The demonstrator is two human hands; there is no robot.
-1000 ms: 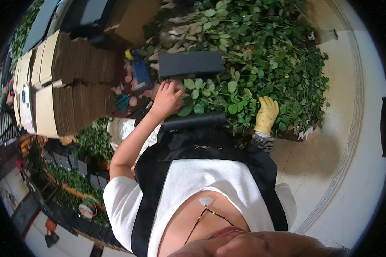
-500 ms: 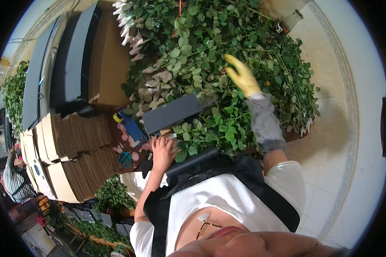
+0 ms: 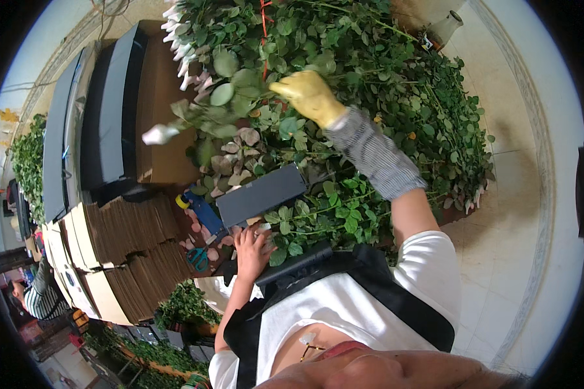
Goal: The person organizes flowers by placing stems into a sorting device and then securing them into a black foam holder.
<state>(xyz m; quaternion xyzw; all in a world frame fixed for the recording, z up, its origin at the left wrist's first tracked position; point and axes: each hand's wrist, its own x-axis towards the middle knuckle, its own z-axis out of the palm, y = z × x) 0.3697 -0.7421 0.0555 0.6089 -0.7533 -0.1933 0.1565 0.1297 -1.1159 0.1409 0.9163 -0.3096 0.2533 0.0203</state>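
While our right hand (image 3: 310,96), in a yellow rubbery glove with a striped knit cuff, reaches deep into the heap of rose stems (image 3: 370,97), its grip is closed around a bunch of leafy stalks near a red tie (image 3: 263,26). The heap is a dense mass of small, matte green leaves on thin stems, with pale buds (image 3: 178,39) showing at its far-left edge. Our bare left hand (image 3: 252,249) lies flat with fingers spread at the near-left edge of the heap, holding nothing, its fingertips touching a dark, smooth, rectangular slab (image 3: 261,194) that rests tilted on the leaves. A second dark bar (image 3: 293,262) sits just below that hand, against our black apron.

Compared with half a second ago, our right hand has moved leftward across the heap and now grips stems, where before its fingers were loose above the leaves; our left hand has stayed by the slab.

Left of the heap stands a brown cardboard box (image 3: 162,117), plain-sided, with long dark lids (image 3: 107,117) beside it. Nearer us from that box lie stacks of flat corrugated cardboard (image 3: 130,253), ribbed along their edges. Between these stacks and the heap lie a blue tool with a yellow end (image 3: 201,211), teal-handled scissors (image 3: 198,258) and scattered pink petals (image 3: 198,233).
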